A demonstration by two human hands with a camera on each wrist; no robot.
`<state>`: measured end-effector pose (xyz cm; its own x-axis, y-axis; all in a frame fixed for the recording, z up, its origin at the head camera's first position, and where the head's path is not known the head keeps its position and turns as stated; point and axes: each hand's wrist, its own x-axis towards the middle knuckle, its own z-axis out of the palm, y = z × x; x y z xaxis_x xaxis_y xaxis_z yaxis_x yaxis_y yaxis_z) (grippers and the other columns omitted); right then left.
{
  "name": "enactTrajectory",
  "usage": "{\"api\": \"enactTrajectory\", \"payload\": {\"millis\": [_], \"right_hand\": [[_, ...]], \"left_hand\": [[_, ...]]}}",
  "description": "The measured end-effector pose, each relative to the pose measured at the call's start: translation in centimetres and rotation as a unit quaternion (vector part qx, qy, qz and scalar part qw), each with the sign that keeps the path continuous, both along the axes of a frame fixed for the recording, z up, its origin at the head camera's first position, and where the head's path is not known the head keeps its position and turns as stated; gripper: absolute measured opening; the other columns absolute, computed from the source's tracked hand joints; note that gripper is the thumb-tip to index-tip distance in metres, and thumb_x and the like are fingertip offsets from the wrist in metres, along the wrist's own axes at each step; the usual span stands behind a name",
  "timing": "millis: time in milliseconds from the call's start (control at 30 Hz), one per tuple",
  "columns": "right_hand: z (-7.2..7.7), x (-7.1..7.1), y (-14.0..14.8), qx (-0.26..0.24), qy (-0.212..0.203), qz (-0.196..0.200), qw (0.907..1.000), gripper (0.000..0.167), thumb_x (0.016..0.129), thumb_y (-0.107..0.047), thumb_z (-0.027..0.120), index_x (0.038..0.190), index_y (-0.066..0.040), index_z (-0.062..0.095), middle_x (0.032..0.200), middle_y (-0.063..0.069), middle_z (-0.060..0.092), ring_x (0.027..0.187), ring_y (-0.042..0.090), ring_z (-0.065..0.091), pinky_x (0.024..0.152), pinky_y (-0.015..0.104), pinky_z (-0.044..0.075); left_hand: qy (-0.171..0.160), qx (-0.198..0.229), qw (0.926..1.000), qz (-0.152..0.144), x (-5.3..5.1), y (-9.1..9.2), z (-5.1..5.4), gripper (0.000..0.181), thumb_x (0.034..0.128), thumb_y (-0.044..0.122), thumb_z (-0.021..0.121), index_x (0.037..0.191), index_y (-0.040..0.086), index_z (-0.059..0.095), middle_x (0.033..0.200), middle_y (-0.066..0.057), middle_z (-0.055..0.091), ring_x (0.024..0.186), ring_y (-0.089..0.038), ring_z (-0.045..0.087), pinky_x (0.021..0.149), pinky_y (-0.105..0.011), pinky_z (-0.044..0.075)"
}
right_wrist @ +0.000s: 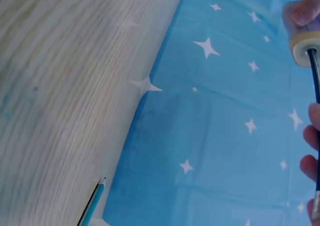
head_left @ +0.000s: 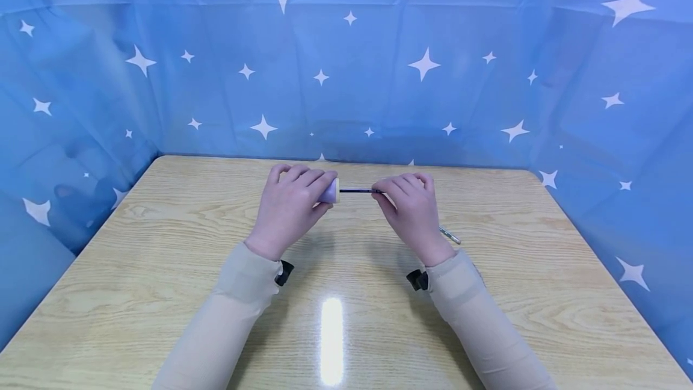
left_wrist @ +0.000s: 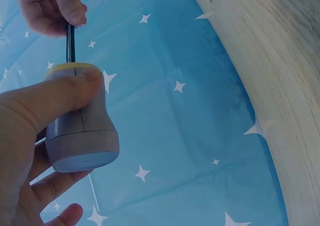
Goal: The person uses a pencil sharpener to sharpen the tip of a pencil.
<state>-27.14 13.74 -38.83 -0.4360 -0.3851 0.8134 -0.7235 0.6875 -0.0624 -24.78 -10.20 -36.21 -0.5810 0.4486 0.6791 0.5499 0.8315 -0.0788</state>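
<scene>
On the left, the left hand is bent round the purple cup, which looks like a sharpener. The thumb lies along its side and some fingers curl behind it, while the last fingers stick out loose. That is a good way to hold it, I think: snug, but with no hard squeeze. The cup is held up off the table, on its side, with its pale rim to the right.

In the middle, the black pencil runs level from the hole in the rim to the other hand. It goes into the middle of the rim, but its tip is hidden inside, so I cannot tell how deep it sits. To do this well, keep the pencil and the cup in one straight line. If the pencil tips up or down, the point could snap.

On the right, the right hand pinches the pencil with thumb and fingers, quite close to the rim. A grip this close should help stop wobbles. Push softly and keep both hands level.

Farther right, a thin teal thing, maybe a pencil, lies on the table, well apart from the cup.
</scene>
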Motion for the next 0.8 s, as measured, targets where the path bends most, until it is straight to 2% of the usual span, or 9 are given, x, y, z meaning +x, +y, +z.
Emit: {"api": "enactTrajectory", "payload": {"millis": [800], "right_hand": [[-0.24, -0.15, 0.09, 0.022, -0.018, 0.011, 0.9995, 0.011, 0.087, -0.011, 0.072, 0.097, -0.007, 0.071, 0.089, 0.006, 0.071, 0.084, 0.026, 0.059, 0.082, 0.049, 0.036]], "left_hand": [[0.009, -0.005, 1.0, 0.001, -0.09, 0.01, -0.06, 0.048, 0.0747, 0.024, 0.084, 0.119, 0.014, 0.069, 0.109, -0.002, 0.071, 0.101, -0.023, 0.061, 0.093, -0.045, 0.039]]}}
